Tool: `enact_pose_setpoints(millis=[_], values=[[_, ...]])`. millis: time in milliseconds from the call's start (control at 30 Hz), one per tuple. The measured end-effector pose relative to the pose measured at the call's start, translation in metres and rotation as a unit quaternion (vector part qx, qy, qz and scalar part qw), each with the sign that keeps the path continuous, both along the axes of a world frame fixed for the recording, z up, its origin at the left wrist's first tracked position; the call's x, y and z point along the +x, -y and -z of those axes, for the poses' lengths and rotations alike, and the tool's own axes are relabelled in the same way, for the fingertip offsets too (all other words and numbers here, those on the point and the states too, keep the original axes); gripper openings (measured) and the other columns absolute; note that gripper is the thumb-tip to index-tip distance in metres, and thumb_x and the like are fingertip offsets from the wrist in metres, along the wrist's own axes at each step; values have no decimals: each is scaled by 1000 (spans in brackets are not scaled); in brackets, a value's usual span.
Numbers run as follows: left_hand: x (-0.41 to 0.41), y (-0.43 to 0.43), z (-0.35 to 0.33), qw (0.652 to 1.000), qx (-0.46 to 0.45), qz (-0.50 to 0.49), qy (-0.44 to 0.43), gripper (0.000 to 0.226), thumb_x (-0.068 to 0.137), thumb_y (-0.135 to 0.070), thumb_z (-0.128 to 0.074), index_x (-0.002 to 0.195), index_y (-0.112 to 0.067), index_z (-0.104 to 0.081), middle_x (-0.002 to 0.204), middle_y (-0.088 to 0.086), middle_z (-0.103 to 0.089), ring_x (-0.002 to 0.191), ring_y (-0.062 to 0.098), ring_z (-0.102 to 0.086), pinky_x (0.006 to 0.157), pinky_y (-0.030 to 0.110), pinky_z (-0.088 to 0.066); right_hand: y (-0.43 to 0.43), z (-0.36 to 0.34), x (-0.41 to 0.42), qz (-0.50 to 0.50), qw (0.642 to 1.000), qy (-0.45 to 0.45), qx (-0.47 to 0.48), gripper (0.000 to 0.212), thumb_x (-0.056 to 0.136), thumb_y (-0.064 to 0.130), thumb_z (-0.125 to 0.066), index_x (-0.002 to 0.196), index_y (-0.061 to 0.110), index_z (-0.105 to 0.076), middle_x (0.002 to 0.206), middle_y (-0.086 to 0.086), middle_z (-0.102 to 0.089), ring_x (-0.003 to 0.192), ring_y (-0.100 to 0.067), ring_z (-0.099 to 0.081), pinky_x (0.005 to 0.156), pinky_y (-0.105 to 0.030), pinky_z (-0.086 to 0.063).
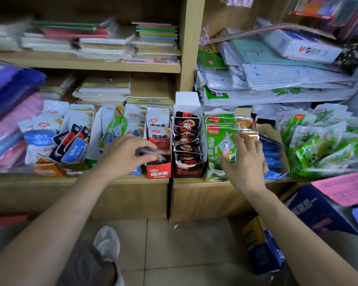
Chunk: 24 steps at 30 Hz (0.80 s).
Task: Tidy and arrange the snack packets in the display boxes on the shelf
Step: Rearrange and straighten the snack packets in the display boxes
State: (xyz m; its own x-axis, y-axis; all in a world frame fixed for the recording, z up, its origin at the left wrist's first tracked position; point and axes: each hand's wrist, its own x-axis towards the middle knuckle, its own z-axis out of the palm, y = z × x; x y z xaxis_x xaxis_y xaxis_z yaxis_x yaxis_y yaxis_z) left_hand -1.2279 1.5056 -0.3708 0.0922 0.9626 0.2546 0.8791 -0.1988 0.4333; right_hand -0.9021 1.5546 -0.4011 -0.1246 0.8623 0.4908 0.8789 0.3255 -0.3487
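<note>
Left hand (pixel 128 153) reaches over the shelf (pixel 79 179) edge to the red display box (pixel 158 171), fingers bent down at the box's open front over a smeared, see-through shape (motion blur, so I cannot tell if it grasps a packet or only touches). Red-and-white packets (pixel 158 129) stand upright in that box. Just right of it, touching, the black display box (pixel 188 171) holds a leaning row of black packets (pixel 186 131). Right hand (pixel 244 162) is released, fingers straight and spread, thumb lying across the front green packet (pixel 220 141), fingertips up by the orange packets (pixel 243 122) behind. Blue packets (pixel 271 150) sit in an open carton right of that hand, with a loose heap of green bags (pixel 322 139) beyond. White packets (pixel 50 122) crowd the shelf's left end. Notebook stacks (pixel 103 89) lie on the shelf above.
</note>
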Motion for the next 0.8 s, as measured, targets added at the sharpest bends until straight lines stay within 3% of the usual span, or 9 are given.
enact_pose_setpoints(millis=[100, 167, 233, 300, 367, 467, 533, 633, 800], values=[[9, -7, -5, 996, 49, -67, 32, 23, 89, -54, -66, 104, -39, -75, 88, -18, -73, 72, 6, -64, 65, 29, -51, 13, 4, -24, -142, 990, 6, 12, 55, 87, 32, -70, 138, 16, -55, 140, -5, -52, 129, -30, -44, 106, -49, -38], [12, -15, -7, 990, 80, -113, 40, 21, 91, -51, -66, 102, -35, -76, 66, -18, -65, 57, 1, -56, 53, 21, -38, 22, 14, -39, -212, 976, 51, -21, 53, 88, 37, -68, 137, 21, -57, 141, 1, -53, 130, -25, -45, 105, -49, -39], [15, -24, -7, 982, 116, -146, 34, 20, 92, -49, -66, 103, -35, -76, 58, -19, -57, 52, 1, -50, 50, 22, -31, 29, 26, -48, -237, 967, 74, -57, 56, 86, 38, -68, 138, 22, -56, 139, 3, -55, 129, -22, -45, 102, -48, -41], [16, -34, -4, 975, 149, -159, 30, 22, 91, -46, -68, 108, -34, -76, 71, -12, -68, 58, 7, -55, 53, 23, -35, 30, 33, -52, -243, 964, 83, -63, 58, 86, 35, -70, 139, 21, -53, 135, 5, -57, 127, -22, -46, 100, -47, -43], [16, -45, 0, 969, 190, -159, 5, 28, 88, -42, -73, 112, -29, -75, 95, -5, -75, 78, 16, -63, 63, 26, -42, 29, 35, -51, -243, 965, 77, -61, 58, 85, 33, -70, 140, 21, -52, 134, 6, -57, 127, -21, -46, 99, -45, -43], [14, -58, 0, 964, 197, -160, -79, 50, 80, -39, -80, 126, -24, -66, 118, 2, -65, 107, 28, -55, 83, 40, -45, 31, 34, -50, -237, 966, 79, -58, 63, 83, 31, -73, 141, 24, -50, 136, 9, -54, 130, -18, -44, 101, -42, -41], [7, -62, -4, 967, 195, -147, -71, 54, 79, -38, -82, 128, -24, -64, 118, 2, -62, 109, 29, -53, 89, 45, -46, 34, 34, -50, -234, 967, 88, -51, 65, 82, 30, -74, 142, 25, -49, 138, 9, -52, 132, -18, -43, 103, -41, -38], [-10, -53, -12, 968, 220, -123, -4, 41, 83, -35, -79, 121, -24, -70, 115, 0, -65, 108, 25, -55, 91, 40, -44, 34, 32, -53, -220, 971, 87, -28, 60, 82, 30, -74, 138, 25, -53, 140, 6, -52, 132, -20, -44, 102, -41, -37], [-62, -28, -12, 965, 199, -159, 63, 34, 85, -34, -77, 117, -25, -71, 116, -2, -66, 111, 24, -58, 92, 41, -47, 41, 15, -90, -243, 967, 73, 0, 52, 88, 35, -65, 137, 22, -54, 142, 4, -50, 131, -21, -44, 101, -44, -39]])
